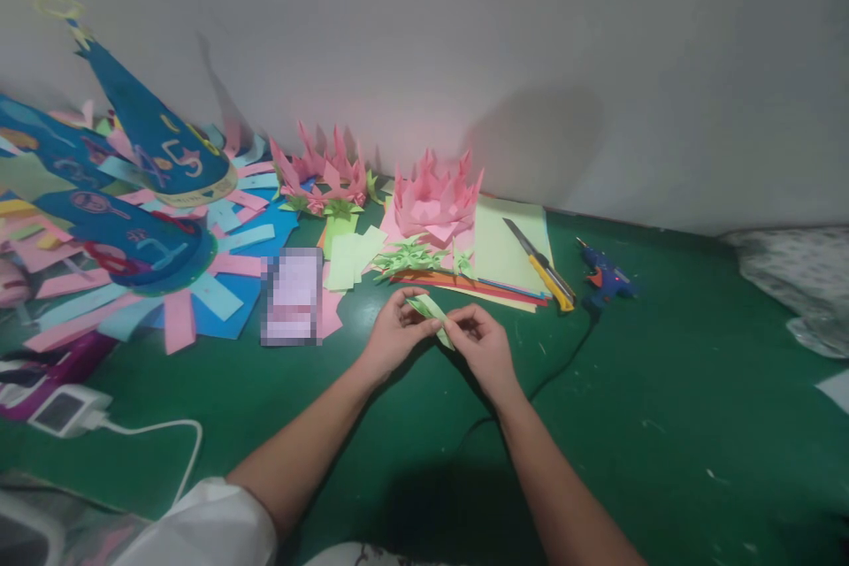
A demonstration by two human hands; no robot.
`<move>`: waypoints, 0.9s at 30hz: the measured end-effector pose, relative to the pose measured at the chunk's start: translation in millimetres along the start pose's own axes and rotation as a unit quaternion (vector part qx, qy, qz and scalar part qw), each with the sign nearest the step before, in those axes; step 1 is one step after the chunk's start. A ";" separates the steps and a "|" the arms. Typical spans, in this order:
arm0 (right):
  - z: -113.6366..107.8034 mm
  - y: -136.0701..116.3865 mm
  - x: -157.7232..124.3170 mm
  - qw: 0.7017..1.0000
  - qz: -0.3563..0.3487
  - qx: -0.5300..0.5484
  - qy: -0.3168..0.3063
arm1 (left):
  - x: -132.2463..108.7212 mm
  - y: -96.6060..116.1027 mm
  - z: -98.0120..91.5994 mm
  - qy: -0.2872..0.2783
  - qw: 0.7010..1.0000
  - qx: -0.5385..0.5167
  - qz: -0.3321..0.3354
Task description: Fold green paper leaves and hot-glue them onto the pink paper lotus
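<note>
A small folded piece of green paper (431, 311) is held between both hands above the green table. My left hand (400, 332) pinches its left side between thumb and fingers. On the right, my right hand (483, 343) grips the lower end with thumb and fingertips. Just beyond the hands lies a cluster of folded green paper leaves (411, 256). Behind that stands a pink paper lotus (434, 199), and a second pink paper flower (325, 177) with green leaves is to its left.
A yellow utility knife (540, 265) lies on stacked coloured paper (514, 239). Right of it is a blue glue gun (605, 276), its cord running toward me. A phone (292, 296) lies left of my hands, near decorated blue paper cones (156, 128). A white device (70, 411) with a cable sits lower left.
</note>
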State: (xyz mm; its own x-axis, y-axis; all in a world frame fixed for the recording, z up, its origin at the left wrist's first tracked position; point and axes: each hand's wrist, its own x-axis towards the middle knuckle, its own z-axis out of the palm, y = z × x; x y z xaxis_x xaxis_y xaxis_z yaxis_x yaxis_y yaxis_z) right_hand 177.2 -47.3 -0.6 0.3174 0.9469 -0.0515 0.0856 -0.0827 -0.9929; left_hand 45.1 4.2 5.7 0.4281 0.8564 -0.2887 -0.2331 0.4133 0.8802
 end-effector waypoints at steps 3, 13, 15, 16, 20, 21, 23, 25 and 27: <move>0.0 0.0 -0.3 1.000 -0.010 0.005 -0.022 | 0.9 -0.3 -1.4 0.001 1.000 -0.003 0.001; -1.7 -1.4 -0.5 0.998 -0.027 0.031 -0.045 | 2.5 -4.5 -2.8 -0.012 1.000 -0.011 0.003; -2.3 -0.3 -0.4 0.999 -0.025 0.025 -0.028 | 2.1 -3.5 -3.1 -0.020 1.000 -0.009 -0.003; -2.5 0.5 -0.5 0.999 -0.027 0.022 -0.018 | 1.8 -2.6 -3.1 -0.025 1.000 -0.008 -0.007; -2.4 3.6 -0.9 0.998 -0.061 0.010 0.001 | 1.0 1.1 -2.1 -0.027 0.999 0.004 -0.016; -2.3 4.1 -1.1 0.997 -0.073 0.003 0.001 | 1.0 1.6 -1.8 -0.025 1.000 0.011 -0.015; -2.2 4.5 -1.5 0.995 -0.094 -0.016 0.004 | 1.3 1.6 -1.6 -0.023 0.999 0.026 -0.012; -2.3 4.7 -1.7 0.994 -0.107 -0.034 0.015 | 2.1 0.1 -2.0 -0.026 0.999 0.036 -0.011; -2.5 5.2 -1.7 0.993 -0.108 -0.044 0.025 | 3.0 -2.1 -2.8 -0.024 0.999 0.038 -0.003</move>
State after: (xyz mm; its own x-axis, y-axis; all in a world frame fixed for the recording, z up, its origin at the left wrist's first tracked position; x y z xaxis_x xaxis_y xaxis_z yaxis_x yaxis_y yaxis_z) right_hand 179.5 -50.1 -5.4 0.3294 0.9289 0.1692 0.2375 0.0919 -0.9670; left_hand 44.4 6.8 2.0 0.4706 0.8378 -0.2768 -0.1638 0.3912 0.9056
